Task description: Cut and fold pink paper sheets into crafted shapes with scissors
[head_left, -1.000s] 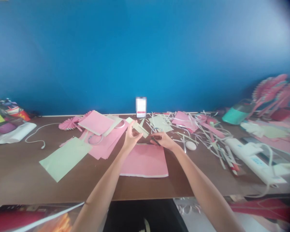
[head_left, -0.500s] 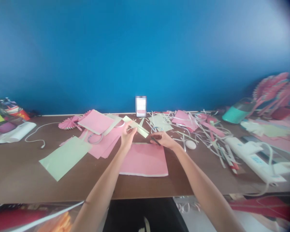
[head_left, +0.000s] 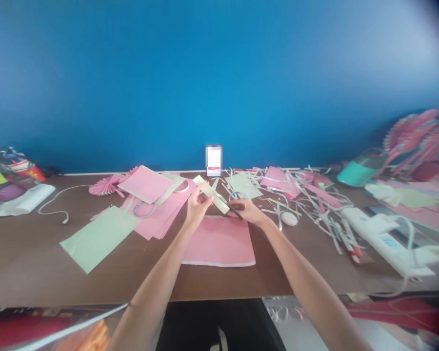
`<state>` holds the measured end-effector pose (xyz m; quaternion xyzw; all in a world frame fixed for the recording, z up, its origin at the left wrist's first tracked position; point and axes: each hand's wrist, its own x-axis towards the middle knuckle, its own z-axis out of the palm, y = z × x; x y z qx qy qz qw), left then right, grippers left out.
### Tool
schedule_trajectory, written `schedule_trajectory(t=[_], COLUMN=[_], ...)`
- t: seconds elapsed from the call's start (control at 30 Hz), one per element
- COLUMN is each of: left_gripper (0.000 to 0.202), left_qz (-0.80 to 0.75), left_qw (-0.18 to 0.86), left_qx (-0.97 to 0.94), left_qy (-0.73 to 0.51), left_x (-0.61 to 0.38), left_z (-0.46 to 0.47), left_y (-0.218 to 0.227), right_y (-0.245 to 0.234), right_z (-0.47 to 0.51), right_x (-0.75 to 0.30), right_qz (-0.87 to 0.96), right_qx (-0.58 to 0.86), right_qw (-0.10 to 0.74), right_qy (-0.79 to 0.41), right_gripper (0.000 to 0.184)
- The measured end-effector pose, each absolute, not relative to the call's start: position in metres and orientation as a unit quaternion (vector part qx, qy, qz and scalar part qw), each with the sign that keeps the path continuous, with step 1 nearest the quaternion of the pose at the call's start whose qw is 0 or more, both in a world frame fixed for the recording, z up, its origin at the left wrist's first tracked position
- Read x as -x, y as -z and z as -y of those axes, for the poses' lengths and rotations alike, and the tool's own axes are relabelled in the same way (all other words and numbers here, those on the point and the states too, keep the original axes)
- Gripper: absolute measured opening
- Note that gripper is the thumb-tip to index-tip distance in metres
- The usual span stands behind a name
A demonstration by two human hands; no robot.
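My left hand (head_left: 198, 204) grips a long pale green paper strip (head_left: 212, 197) near its middle, and the strip slants across to my right hand (head_left: 249, 211). That hand pinches a thin black pen-like tool (head_left: 235, 211), whose tip lies at the strip's near end. The fingers partly hide the tool, so its exact kind is unclear. Both hands hover just above a pink paper sheet (head_left: 218, 243) lying flat on the brown wooden table (head_left: 32, 253).
Loose pink sheets (head_left: 161, 214) and a pale green sheet (head_left: 98, 239) lie left, near a pink paper fan (head_left: 106, 185) and a tape roll (head_left: 144, 209). Paper strips (head_left: 307, 195) are heaped right, near a white oval object (head_left: 289, 219). A blue wall rises behind.
My left hand has shifted slightly right, swinging the green strip's near end towards my right hand. The black tool now meets the strip. The table items have not moved.
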<state>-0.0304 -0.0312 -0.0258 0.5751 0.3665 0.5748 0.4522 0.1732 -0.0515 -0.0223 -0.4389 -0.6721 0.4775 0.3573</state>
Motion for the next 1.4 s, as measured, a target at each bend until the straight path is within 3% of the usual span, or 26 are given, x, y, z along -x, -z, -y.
schedule_trajectory(t=[0.87,1.03,1.13,1.4], left_gripper=[0.067,0.051,0.053,0.063], left_qz=[-0.384,-0.416,-0.422,-0.399], left_qw=[0.442,0.416,0.423,0.446], left_qx=[-0.553,-0.518,-0.513,-0.525], left_qy=[-0.592,-0.621,-0.617,-0.605], left_x=[0.032,0.037,0.038,0.033], left_z=[0.028,0.02,0.019,0.024], left_y=[0.033,0.038,0.037,0.032], right_y=[0.03,0.035,0.034,0.033], right_z=[0.049,0.046,0.047,0.047], right_x=[-0.172,-0.174,-0.174,-0.173], right_qz=[0.677,0.68,0.677,0.687], right_qx=[0.445,0.441,0.446,0.436], right_qw=[0.364,0.355,0.349,0.363], right_qy=[-0.459,-0.465,-0.469,-0.454], right_gripper=[0.041,0.044,0.044,0.024])
